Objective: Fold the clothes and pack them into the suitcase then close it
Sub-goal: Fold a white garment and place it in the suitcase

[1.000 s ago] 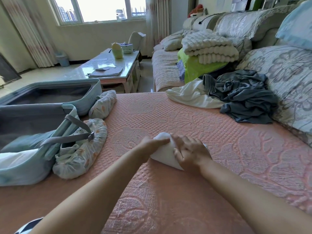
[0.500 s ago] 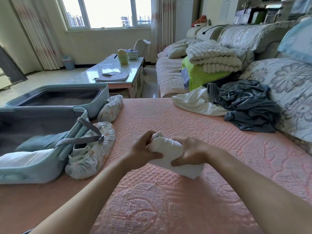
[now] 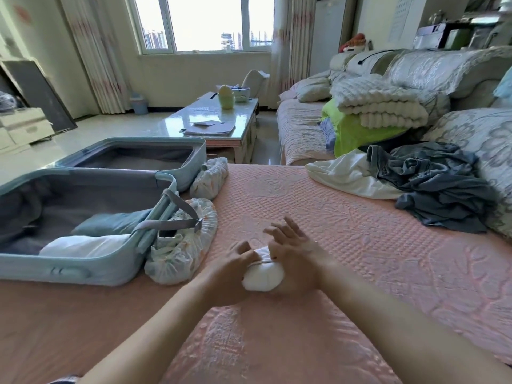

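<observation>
Bundle of rolled white cloth (image 3: 263,278) now down on pink quilted bed (image 3: 360,245), left hand (image 3: 231,270) pinching, right hand (image 3: 295,257) fingers (image 3: 291,224) splayed; packable.

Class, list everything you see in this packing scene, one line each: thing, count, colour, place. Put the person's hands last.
suitcase: one, pale blue, open on the pink cover, left side
folded clothes: two, white and teal, inside the suitcase's near half
elastic-edged covers: two, pale patterned, beside the suitcase's right side, the second further back
rolled bundle: one, white, on the pink cover between the hands
loose garments: two, white and grey-blue, heaped at the right
blankets: two, cream over lime green, on the sofa
coffee table: one, glossy pale, beyond the suitcase
left hand: one, grips the rolled bundle's left end
right hand: one, fingers spread, palm against the bundle
</observation>
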{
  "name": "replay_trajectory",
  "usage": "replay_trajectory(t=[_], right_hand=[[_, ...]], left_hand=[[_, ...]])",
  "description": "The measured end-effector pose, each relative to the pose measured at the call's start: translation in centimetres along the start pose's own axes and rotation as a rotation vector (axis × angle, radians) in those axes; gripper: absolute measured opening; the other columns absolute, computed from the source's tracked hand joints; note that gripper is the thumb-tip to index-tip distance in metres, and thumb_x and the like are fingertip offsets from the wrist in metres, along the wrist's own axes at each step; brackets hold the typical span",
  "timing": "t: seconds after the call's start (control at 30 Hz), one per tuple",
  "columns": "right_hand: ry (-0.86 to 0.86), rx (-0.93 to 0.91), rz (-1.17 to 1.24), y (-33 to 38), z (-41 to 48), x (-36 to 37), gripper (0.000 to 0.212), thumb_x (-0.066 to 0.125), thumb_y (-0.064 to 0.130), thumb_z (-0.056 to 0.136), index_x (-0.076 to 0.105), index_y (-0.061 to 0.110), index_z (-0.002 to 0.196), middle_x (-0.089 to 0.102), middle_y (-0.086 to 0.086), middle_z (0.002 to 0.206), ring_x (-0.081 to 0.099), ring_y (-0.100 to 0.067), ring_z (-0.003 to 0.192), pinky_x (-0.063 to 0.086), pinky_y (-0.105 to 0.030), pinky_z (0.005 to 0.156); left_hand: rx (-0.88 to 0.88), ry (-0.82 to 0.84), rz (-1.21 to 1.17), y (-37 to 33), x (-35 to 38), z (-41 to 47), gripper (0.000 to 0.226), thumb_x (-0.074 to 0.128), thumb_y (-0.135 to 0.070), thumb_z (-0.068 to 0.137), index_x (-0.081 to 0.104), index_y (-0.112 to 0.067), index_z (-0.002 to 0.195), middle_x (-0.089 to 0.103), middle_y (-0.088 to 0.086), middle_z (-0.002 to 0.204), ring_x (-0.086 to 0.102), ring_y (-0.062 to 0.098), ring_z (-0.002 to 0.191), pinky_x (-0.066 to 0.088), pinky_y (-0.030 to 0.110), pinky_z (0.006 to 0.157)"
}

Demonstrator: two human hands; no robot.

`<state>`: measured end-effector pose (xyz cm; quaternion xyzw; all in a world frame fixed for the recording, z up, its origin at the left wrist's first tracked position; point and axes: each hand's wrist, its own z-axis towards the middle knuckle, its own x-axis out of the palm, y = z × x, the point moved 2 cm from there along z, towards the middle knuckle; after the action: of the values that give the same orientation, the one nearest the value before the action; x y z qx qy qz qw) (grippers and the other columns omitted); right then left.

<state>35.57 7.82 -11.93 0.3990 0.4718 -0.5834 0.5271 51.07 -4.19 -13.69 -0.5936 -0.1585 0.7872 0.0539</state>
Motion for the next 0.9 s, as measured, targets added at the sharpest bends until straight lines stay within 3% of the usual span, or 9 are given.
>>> replay_trajectory(t=[0.1,0.17,0.23,0.3,0.43,0.6,0.73,0.9], right_hand=[[0.277,0.173,0.105,-0.6,-0.6,-1.0,0.108,0.073,0.071,0.061,0.028,0.023,0.147,0.020,-0.009,0.163,0.027,-0.026,0.147,0.018,-0.039,0.119],[0.340,0.202,0.008,-0.6,-0.7,-1.0,0.117,0.067,0.075,0.061,0.014,0.029,0.154,0.037,-0.009,0.154,0.035,-0.027,0.139,0.027,-0.041,0.116],[0.289,0.134,-0.101,-0.2,-0.7,-0.7,0.101,0.061,0.076,0.064,0.031,0.028,0.147,0.054,-0.006,0.133,0.044,-0.026,0.125,0.033,-0.042,0.107],[0.250,0.099,-0.097,0.1,-1.0,-0.3,0.087,0.062,0.072,0.067,0.042,0.027,0.139,0.055,-0.003,0.126,0.045,-0.025,0.121,0.033,-0.041,0.106],[0.292,0.123,0.017,0.1,-1.4,0.1,0.079,0.066,0.056,0.078,0.035,0.026,0.145,0.048,-0.001,0.135,0.047,-0.025,0.123,0.042,-0.042,0.102],[0.206,0.115,0.040,0.7,0.0,-0.9,0.062,0.063,0.037,0.085,0.041,0.019,0.140,0.054,-0.004,0.124,0.052,-0.026,0.111,0.047,-0.042,0.088],[0.098,0.111,0.139,1.6,3.1,-2.7,0.060,0.062,0.028,0.084,0.041,0.016,0.139,0.051,-0.006,0.126,0.047,-0.026,0.114,0.047,-0.045,0.091],[-0.059,-0.021,0.129,4.1,11.3,-7.0,0.061,0.067,0.031,0.091,0.042,0.017,0.145,0.052,-0.005,0.136,0.044,-0.025,0.123,0.044,-0.043,0.098]], left_hand=[[0.110,-0.014,0.029,-0.5,0.0,-0.3,0.042,0.070,-0.037,0.076,0.054,-0.021,0.110,0.050,-0.002,0.120,0.050,0.019,0.106,0.049,0.038,0.086],[0.146,0.002,0.051,-0.8,0.2,-0.5,0.045,0.066,-0.041,0.078,0.051,-0.019,0.114,0.050,0.000,0.133,0.049,0.021,0.118,0.046,0.036,0.094],[0.132,0.011,0.056,-1.4,0.0,-0.7,0.051,0.064,-0.047,0.078,0.050,-0.018,0.117,0.052,0.003,0.138,0.049,0.022,0.125,0.044,0.035,0.099],[0.096,0.014,0.029,-1.5,-0.1,-0.9,0.055,0.068,-0.043,0.079,0.053,-0.015,0.124,0.056,0.005,0.137,0.051,0.021,0.125,0.043,0.033,0.102],[-0.001,0.070,-0.005,-1.0,-0.7,-0.8,0.068,0.069,-0.029,0.081,0.046,-0.017,0.144,0.054,0.002,0.142,0.052,0.019,0.124,0.039,0.029,0.104],[-0.083,0.027,0.003,0.6,-3.0,-0.1,0.064,0.072,-0.032,0.081,0.049,-0.021,0.140,0.054,-0.001,0.132,0.053,0.020,0.117,0.045,0.040,0.099],[-0.078,-0.075,0.016,2.4,-6.7,-0.2,0.059,0.076,-0.027,0.081,0.053,-0.022,0.135,0.046,-0.007,0.130,0.049,0.015,0.115,0.042,0.032,0.102],[-0.208,-0.208,0.033,7.1,-13.7,-2.5,0.061,0.073,-0.030,0.081,0.052,-0.025,0.138,0.049,-0.004,0.129,0.048,0.019,0.118,0.043,0.038,0.103]])
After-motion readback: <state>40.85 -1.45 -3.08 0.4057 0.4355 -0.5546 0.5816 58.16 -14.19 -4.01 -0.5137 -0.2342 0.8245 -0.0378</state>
